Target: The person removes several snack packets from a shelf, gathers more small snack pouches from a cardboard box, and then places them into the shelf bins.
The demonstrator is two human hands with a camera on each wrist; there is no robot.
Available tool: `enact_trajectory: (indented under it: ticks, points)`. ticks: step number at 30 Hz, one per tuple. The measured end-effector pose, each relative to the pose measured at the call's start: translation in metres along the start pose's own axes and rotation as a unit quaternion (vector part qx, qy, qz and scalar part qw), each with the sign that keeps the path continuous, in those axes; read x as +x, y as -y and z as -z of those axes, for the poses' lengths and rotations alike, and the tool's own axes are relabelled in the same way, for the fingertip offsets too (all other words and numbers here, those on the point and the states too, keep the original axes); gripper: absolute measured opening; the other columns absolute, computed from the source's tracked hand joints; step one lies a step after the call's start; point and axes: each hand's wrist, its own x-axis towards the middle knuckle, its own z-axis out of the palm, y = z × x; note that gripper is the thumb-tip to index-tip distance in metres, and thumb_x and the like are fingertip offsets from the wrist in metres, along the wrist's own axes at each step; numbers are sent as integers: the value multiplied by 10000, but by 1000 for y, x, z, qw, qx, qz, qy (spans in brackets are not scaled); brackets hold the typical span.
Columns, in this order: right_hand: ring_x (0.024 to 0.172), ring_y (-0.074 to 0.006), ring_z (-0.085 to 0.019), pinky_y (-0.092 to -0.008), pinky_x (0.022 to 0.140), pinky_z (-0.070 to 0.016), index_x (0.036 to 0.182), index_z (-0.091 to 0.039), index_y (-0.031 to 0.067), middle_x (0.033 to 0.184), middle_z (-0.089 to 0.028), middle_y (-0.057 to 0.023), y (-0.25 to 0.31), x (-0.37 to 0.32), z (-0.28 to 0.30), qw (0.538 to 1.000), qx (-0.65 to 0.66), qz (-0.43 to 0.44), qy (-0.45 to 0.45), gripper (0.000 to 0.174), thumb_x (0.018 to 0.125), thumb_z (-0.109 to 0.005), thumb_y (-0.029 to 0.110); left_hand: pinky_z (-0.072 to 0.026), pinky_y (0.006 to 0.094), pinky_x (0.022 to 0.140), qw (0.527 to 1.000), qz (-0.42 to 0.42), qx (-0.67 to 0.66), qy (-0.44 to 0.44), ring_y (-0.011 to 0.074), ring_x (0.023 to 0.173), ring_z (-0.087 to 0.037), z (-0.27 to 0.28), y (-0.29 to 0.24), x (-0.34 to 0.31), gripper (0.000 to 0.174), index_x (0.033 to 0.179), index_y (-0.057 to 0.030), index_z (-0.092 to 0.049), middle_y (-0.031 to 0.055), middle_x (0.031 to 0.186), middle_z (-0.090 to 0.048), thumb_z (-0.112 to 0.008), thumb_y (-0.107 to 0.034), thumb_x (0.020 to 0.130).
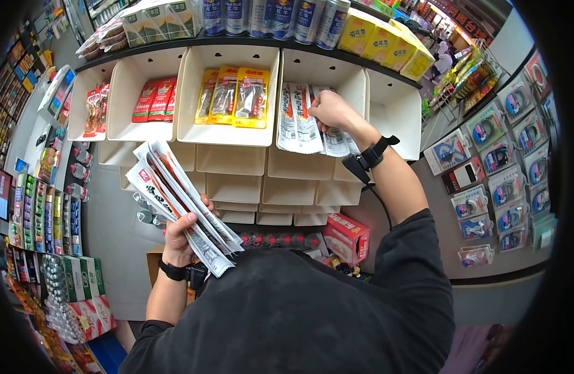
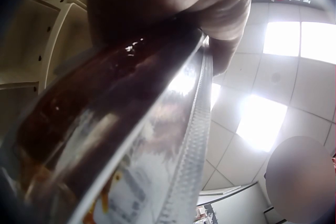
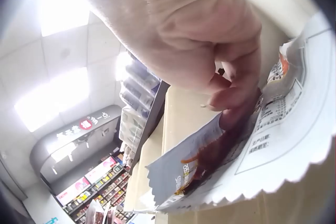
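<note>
My left hand (image 1: 180, 238) grips a bundle of long, clear-and-white snack packets (image 1: 178, 202), fanned out in front of the bins. In the left wrist view, the dark brown filling of one held packet (image 2: 100, 92) shows close up beneath the hand. Over at the fourth bin (image 1: 355, 78), my right hand (image 1: 334, 112) reaches in among matching snack packets (image 1: 294, 121) lying side by side. Its fingers are curled, and the right wrist view has thumb and fingertips (image 3: 223, 98) pinching a packet (image 3: 197, 155) at its edge.
Neighbouring bins hold yellow packets (image 1: 251, 96), red packets (image 1: 155, 100) and reddish packets (image 1: 97, 109). Above them, a shelf carries blue cans (image 1: 307, 22) and yellow cartons (image 1: 368, 38). More cream bins (image 1: 231, 161) step down below. Hanging packages (image 1: 477, 131) line the right side.
</note>
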Motion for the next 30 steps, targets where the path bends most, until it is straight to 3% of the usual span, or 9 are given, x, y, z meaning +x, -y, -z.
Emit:
enact_trajectory:
  ticks: [9, 11, 15, 17, 20, 22, 24, 26, 30]
  points:
    - [514, -163, -664, -308, 426, -512, 859, -624, -45, 674, -672, -111, -4, 9, 3, 997, 47, -36, 42, 131, 949, -640, 49, -579, 454, 1009, 999, 24, 5, 28, 227, 1094, -649, 1, -1, 2, 565, 1306, -36, -536, 104, 1140, -619, -795, -168, 821]
    - [540, -241, -718, -360, 533, -598, 885, -679, -123, 721, -727, -197, -9, 12, 0, 999, 37, -25, 18, 192, 936, -637, 57, -580, 452, 1007, 999, 27, 6, 26, 226, 1094, -649, -1, -2, 1, 565, 1305, -34, -536, 105, 1139, -619, -794, -167, 820]
    - [613, -248, -729, -396, 613, -600, 871, -676, -53, 772, -735, -188, 12, -13, 3, 986, -160, 31, -19, 169, 920, -682, 108, -582, 450, 998, 1000, 13, 3, 24, 231, 1093, -650, 2, 0, 2, 562, 1303, -32, -538, 108, 1132, -621, -789, -165, 818]
    - [850, -348, -754, -447, 834, -599, 943, -736, -27, 911, -757, -221, 11, -25, -5, 927, -270, 157, -206, 213, 890, -734, 180, -596, 446, 966, 1000, 13, 2, 23, 259, 1053, -675, -3, -1, 1, 521, 1266, -5, -572, 127, 1107, -645, -792, -173, 825]
    - [1065, -391, -711, -485, 941, -568, 1084, -766, 52, 1024, -755, -238, 6, -25, -5, 952, -254, 159, -56, 259, 910, -750, 242, -608, 443, 947, 1000, 19, 3, 23, 293, 1022, -702, -7, 0, 2, 495, 1238, 26, -606, 151, 1088, -671, -797, -181, 832]
    - [984, -394, -713, -487, 888, -572, 1091, -739, 18, 1037, -741, -205, 10, -39, -13, 924, -262, 227, -163, 252, 903, -754, 185, -595, 444, 982, 999, 48, -4, 23, 304, 1057, -707, 0, 1, 5, 534, 1290, 41, -597, 164, 1115, -680, -798, -168, 842]
    - [901, -371, -703, -448, 813, -575, 1095, -726, 20, 1014, -729, -188, 24, -76, -21, 893, -220, 306, -244, 237, 914, -763, 168, -585, 441, 1000, 998, 67, 8, 2, 295, 1088, -708, -3, 1, 5, 564, 1335, 45, -586, 169, 1163, -690, -798, -151, 851]
    - [828, -308, -686, -379, 752, -565, 1136, -715, 31, 963, -712, -163, 45, -117, -35, 925, -112, 314, -181, 276, 908, -786, 168, -578, 442, 1012, 995, 89, 12, 34, 281, 1114, -710, -5, 4, 12, 579, 1354, 47, -586, 166, 1198, -699, -805, -153, 857]
    - [1124, -202, -665, -334, 882, -558, 1483, -536, 49, 1202, -678, -107, 41, -175, -87, 922, 217, 321, -15, 851, 783, -946, 305, -595, 398, 957, 988, 93, 83, 93, 250, 1077, -724, -49, -1, 28, 529, 1299, 23, -638, 132, 1163, -726, -842, -165, 848]
